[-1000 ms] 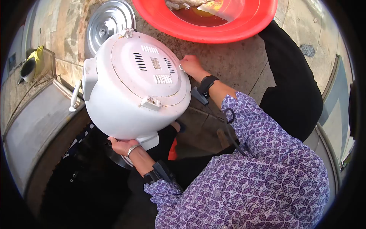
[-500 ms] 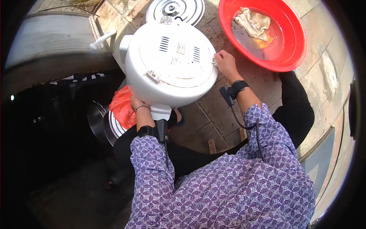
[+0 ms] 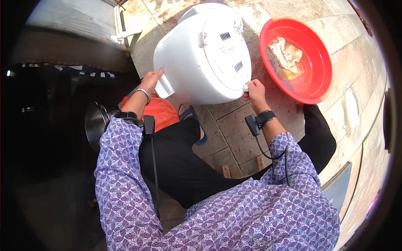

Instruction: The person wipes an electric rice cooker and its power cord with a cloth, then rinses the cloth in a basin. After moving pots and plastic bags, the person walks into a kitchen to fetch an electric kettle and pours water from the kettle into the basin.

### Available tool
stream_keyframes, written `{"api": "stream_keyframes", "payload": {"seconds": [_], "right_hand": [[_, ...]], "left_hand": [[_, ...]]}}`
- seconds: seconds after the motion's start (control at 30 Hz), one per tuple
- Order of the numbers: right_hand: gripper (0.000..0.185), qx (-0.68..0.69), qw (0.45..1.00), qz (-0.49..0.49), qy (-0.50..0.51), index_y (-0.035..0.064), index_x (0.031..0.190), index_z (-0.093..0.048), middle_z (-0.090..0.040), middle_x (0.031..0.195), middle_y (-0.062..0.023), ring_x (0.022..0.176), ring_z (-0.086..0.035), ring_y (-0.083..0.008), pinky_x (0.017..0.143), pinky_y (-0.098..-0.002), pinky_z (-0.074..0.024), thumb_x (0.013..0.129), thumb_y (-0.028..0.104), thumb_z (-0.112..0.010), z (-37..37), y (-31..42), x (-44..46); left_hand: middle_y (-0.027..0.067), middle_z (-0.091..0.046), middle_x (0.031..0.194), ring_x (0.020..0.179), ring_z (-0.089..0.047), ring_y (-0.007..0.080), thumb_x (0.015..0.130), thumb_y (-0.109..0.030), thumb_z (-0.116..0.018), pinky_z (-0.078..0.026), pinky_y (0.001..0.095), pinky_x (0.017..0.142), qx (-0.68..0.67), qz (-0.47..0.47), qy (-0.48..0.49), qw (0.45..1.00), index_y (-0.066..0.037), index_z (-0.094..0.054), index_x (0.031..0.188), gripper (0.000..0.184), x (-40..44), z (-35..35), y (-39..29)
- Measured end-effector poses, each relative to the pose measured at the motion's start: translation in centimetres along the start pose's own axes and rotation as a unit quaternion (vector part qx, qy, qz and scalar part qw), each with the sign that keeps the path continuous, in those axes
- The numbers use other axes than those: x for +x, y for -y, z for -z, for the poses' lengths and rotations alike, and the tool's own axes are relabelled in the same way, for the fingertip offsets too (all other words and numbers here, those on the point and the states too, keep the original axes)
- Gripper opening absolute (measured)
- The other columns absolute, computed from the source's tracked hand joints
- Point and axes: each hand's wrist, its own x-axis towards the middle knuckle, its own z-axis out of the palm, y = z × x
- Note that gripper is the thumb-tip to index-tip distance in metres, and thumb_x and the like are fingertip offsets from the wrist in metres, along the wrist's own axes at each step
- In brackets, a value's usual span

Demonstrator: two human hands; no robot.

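A large white rice cooker lies tipped over, its vented base facing right and up. My left hand is closed at the white handle on the cooker's near left side, thumb on top. With bent fingers, my right hand grips a small white foot at the lower edge of the base. Just right of the cooker stands a red basin holding water and a wet beige cloth.
A red plastic bag and a metal pot are at my left, beside my leg. A white pipe-like piece juts out near the grey panel. Paving tiles cover the ground.
The cooker has rolled from base-up onto its side, showing more of its wall. My left hand has moved up with the handle. The metal lid behind the cooker is now out of sight.
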Motion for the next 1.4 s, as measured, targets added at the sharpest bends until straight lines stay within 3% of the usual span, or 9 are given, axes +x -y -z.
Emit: {"api": "stream_keyframes", "payload": {"seconds": [0.27,0.33,0.6,0.67,0.9,1.0,1.13,1.3,1.4], "right_hand": [[0.011,0.031,0.996,-0.057,0.053,0.004,0.082,-0.05,-0.057,0.066,-0.0078,0.044,-0.052,-0.0128,0.036,-0.0259,-0.0438,0.085,0.015,-0.049,-3.3,2.7,-2.1],[0.011,0.007,0.996,-0.045,0.078,0.0041,0.084,-0.05,-0.058,0.066,-0.0082,0.044,-0.053,-0.0125,0.036,-0.0254,-0.0436,0.084,0.015,-0.05,-4.4,2.8,-2.0],[0.013,-0.102,0.986,0.049,0.124,0.0047,0.08,-0.06,-0.056,0.055,-0.0045,0.045,-0.051,-0.0121,0.043,-0.0254,-0.0408,0.082,0.015,-0.053,-10.4,4.6,-1.3],[0.015,-0.248,0.948,0.164,0.117,0.004,0.083,-0.06,-0.057,0.056,-0.0091,0.05,-0.054,-0.0169,0.051,-0.0298,-0.044,0.08,0.018,-0.054,-11.4,4.4,-1.0],[0.021,-0.251,0.946,0.153,0.137,0.0026,0.088,-0.06,-0.056,0.058,-0.0092,0.052,-0.055,-0.0156,0.053,-0.03,-0.0443,0.083,0.022,-0.055,-11.6,4.8,-0.9],[0.024,-0.134,0.968,0.068,0.202,0.0017,0.092,-0.061,-0.057,0.06,-0.004,0.052,-0.053,-0.0105,0.049,-0.0254,-0.0435,0.086,0.024,-0.054,-9.3,5.5,-1.1],[0.025,-0.144,0.976,0.11,0.12,0.0003,0.095,-0.061,-0.057,0.065,-0.0012,0.052,-0.052,-0.0076,0.047,-0.0218,-0.0431,0.088,0.023,-0.054,-1.2,6.6,2.6],[0.028,-0.169,0.983,0.072,-0.024,0.0006,0.096,-0.061,-0.058,0.067,-0.0025,0.051,-0.054,-0.0106,0.048,-0.025,-0.0446,0.085,0.026,-0.057,9.7,8.3,11.4],[0.036,-0.403,0.915,0.02,0.019,0.0029,0.095,-0.061,-0.058,0.071,-0.0038,0.061,-0.057,-0.0137,0.054,-0.0295,-0.0473,0.086,0.037,-0.053,13.3,6.8,14.5]], "left_hand": [[0.0117,-0.062,0.096,0.08,-0.062,0.0213,0.089,-0.039,-0.048,-0.05,0.0363,0.065,0.003,-0.018,-0.019,1.0,0.001,-0.056,0.104,0.043,7.0,4.5,5.8],[0.0116,-0.059,0.106,0.093,-0.061,0.0236,0.091,-0.032,-0.043,-0.049,0.0363,0.079,0.04,-0.02,-0.03,0.999,0.0,-0.052,0.113,0.04,9.0,5.6,8.9],[0.0122,-0.057,0.116,0.099,-0.058,0.0224,0.091,-0.037,-0.043,-0.046,0.0351,0.082,-0.236,0.08,-0.034,0.968,-0.001,-0.047,0.122,0.048,11.2,3.1,24.2],[0.0116,-0.057,0.115,0.101,-0.058,0.0223,0.091,-0.033,-0.041,-0.048,0.0352,0.083,-0.353,0.065,-0.062,0.931,-0.001,-0.048,0.121,0.044,10.0,0.5,25.2],[0.0126,-0.058,0.113,0.097,-0.059,0.0222,0.09,-0.032,-0.041,-0.049,0.0358,0.082,-0.42,0.061,-0.091,0.901,-0.001,-0.049,0.12,0.044,10.2,-0.4,24.0],[0.0126,-0.059,0.11,0.095,-0.059,0.0204,0.09,-0.031,-0.041,-0.048,0.0343,0.08,-0.255,0.03,-0.181,0.949,0.001,-0.053,0.116,0.043,14.6,1.0,31.6],[0.0102,-0.061,0.102,0.09,-0.058,0.0207,0.088,-0.018,-0.05,-0.045,0.0318,0.079,-0.255,0.072,-0.258,0.929,0.002,-0.057,0.106,0.028,8.9,0.8,25.8],[0.0085,-0.06,0.099,0.086,-0.056,0.0188,0.087,-0.019,-0.056,-0.045,0.029,0.077,0.017,-0.018,-0.272,0.962,0.002,-0.057,0.104,0.027,3.9,3.8,24.7],[0.0062,-0.059,0.093,0.074,-0.055,0.0154,0.087,-0.02,-0.057,-0.047,0.0278,0.066,-0.041,0.016,-0.276,0.96,-0.001,-0.056,0.105,0.027,1.1,5.9,21.6]]}}
